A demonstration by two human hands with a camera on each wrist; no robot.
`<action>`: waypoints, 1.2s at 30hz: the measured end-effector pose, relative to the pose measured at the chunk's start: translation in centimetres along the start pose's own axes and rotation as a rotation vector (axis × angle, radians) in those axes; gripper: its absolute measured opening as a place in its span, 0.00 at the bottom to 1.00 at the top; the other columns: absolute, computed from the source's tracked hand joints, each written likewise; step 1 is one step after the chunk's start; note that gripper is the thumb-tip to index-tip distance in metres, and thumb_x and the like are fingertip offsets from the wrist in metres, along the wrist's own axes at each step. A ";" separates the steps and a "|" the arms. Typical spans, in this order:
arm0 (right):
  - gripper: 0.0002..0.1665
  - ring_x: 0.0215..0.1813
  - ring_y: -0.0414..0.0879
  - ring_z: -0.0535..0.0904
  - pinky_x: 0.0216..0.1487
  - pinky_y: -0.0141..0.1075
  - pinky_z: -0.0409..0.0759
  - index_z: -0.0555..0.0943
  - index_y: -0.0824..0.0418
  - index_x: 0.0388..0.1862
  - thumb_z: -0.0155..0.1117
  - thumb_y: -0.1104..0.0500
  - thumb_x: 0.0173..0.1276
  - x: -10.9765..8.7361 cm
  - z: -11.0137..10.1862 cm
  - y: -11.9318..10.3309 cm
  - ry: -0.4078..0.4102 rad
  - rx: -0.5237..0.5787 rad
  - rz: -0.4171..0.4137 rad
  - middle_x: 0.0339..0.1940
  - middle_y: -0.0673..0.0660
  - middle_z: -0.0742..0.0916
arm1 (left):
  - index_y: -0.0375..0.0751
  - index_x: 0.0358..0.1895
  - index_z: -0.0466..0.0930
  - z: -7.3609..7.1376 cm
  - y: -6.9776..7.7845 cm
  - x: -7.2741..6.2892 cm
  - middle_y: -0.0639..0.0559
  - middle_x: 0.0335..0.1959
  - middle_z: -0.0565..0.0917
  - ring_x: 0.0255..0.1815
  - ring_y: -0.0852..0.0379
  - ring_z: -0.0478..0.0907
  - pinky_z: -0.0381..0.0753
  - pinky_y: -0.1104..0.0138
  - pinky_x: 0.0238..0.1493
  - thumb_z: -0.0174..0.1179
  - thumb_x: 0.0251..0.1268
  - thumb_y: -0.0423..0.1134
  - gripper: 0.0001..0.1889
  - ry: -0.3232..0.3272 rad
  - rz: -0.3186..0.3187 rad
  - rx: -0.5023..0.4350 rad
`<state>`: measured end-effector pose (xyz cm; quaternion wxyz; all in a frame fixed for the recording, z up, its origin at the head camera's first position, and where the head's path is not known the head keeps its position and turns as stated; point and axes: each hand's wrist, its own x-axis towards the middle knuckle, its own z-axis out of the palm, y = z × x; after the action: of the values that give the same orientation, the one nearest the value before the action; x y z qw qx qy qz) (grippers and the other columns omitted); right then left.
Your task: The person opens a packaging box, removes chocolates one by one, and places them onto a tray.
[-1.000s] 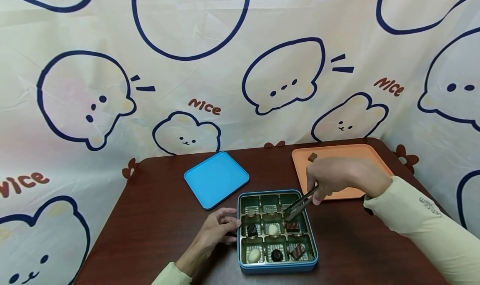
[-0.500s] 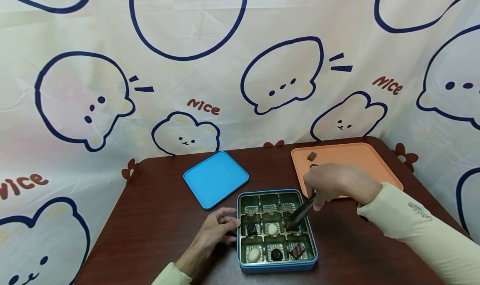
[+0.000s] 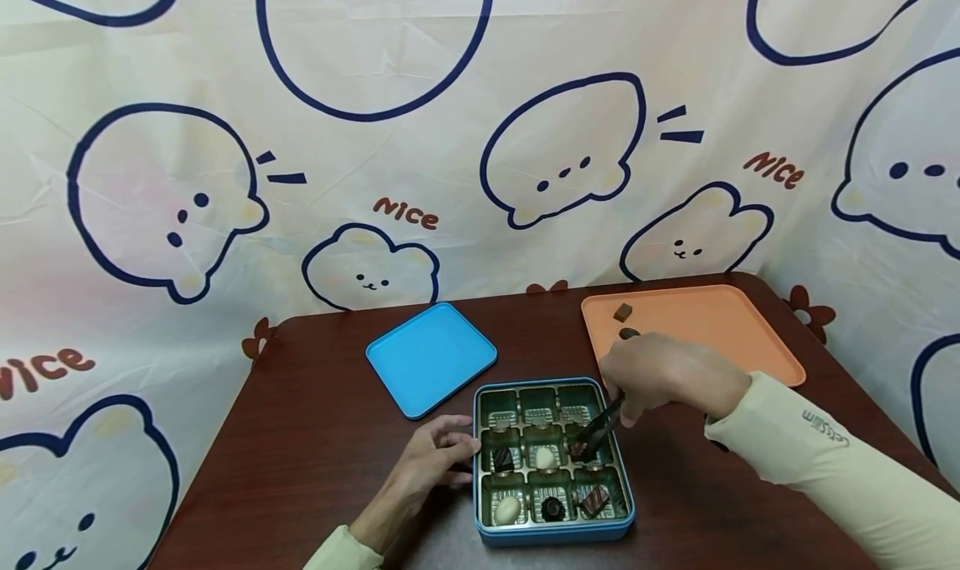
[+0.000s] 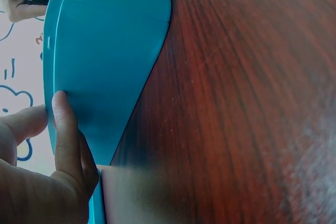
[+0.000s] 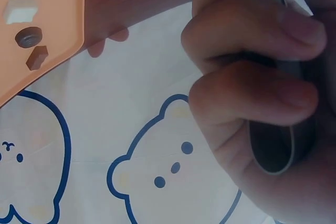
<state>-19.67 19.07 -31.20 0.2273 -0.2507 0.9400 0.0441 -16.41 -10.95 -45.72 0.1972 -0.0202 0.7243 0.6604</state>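
A blue tin [image 3: 555, 537] with a gold divided insert stands on the table. My left hand [image 3: 435, 462] rests against its left side; in the left wrist view, extended fingers [image 4: 66, 135] touch the tin's wall [image 4: 110, 45]. Dark tongs [image 3: 600, 430] are gripped in my right hand [image 3: 671, 377], curled fingers wrapping them in the right wrist view. The tong tips reach into the middle-row right compartment, at a brown chocolate [image 3: 577, 451] they partly hide. Other compartments hold a dark striped chocolate [image 3: 502, 459], white ones [image 3: 507, 511], a round dark one [image 3: 553, 509] and a striped brown one [image 3: 596, 501].
Behind the tin lies a blue tray [image 3: 432, 360]. An orange tray [image 3: 735, 328] sits at the back right, partly behind my right hand; on it are a brown square chocolate [image 3: 622, 312], a round dark one [image 5: 29, 37] and a white one [image 5: 21, 11]. A printed cloth [image 3: 465, 178] hangs behind.
My right hand has moved down and slightly left, lowering the tong tips into the middle-right compartment onto the chocolate. More of the orange tray shows. My left hand has stayed against the tin.
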 end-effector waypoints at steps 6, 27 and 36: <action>0.07 0.23 0.38 0.73 0.24 0.34 0.72 0.88 0.49 0.26 0.80 0.52 0.54 -0.2 0.1 -0.3 0.042 -0.054 -0.030 0.21 0.42 0.81 | 0.29 0.67 0.67 0.0 0.0 0.0 0.42 0.45 0.83 0.36 0.56 0.82 0.88 0.60 0.34 0.65 0.66 0.35 0.29 0.005 -0.003 0.002; 0.15 0.22 0.39 0.72 0.25 0.35 0.76 0.81 0.51 0.17 0.84 0.55 0.49 0.6 1.5 -0.9 0.105 -0.163 -0.029 0.17 0.44 0.78 | 0.29 0.66 0.68 0.1 0.0 0.0 0.42 0.45 0.83 0.35 0.56 0.82 0.87 0.61 0.33 0.65 0.66 0.35 0.28 0.005 -0.006 -0.006; 0.15 0.21 0.38 0.71 0.24 0.33 0.74 0.81 0.52 0.17 0.83 0.56 0.49 0.6 1.8 -0.9 0.144 -0.174 -0.038 0.16 0.43 0.77 | 0.29 0.66 0.68 0.1 0.0 0.1 0.43 0.44 0.84 0.34 0.55 0.82 0.88 0.59 0.33 0.64 0.66 0.34 0.28 0.016 -0.012 -0.006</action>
<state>-18.95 18.39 -33.08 0.1372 -0.2898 0.9416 0.1030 -16.48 -10.80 -45.81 0.1955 -0.0304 0.7235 0.6613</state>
